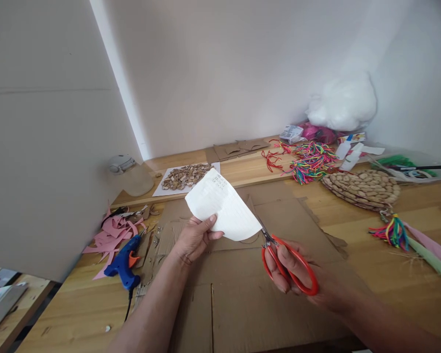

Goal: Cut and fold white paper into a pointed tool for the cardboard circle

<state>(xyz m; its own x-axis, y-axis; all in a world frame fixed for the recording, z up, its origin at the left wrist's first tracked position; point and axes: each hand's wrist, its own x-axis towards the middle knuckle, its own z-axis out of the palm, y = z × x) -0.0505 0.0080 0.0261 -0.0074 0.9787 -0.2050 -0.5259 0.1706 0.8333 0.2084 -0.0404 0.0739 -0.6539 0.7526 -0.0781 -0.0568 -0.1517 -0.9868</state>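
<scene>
My left hand (194, 238) pinches the lower edge of a white sheet of paper (222, 203), holding it up above a flattened cardboard sheet (242, 294). My right hand (297, 272) grips red-handled scissors (286, 262), fingers through the loops. The scissor blades point up and left and meet the paper's right lower edge. Faint print shows near the paper's top.
A blue glue gun (125, 262) and pink paper scraps (112, 233) lie at left. Behind are a sheet with brown chips (185, 176), colourful cords (310, 159), a woven mat (362, 189), white stuffing (343, 103) and a tassel (391, 230). A grey panel (40, 147) stands left.
</scene>
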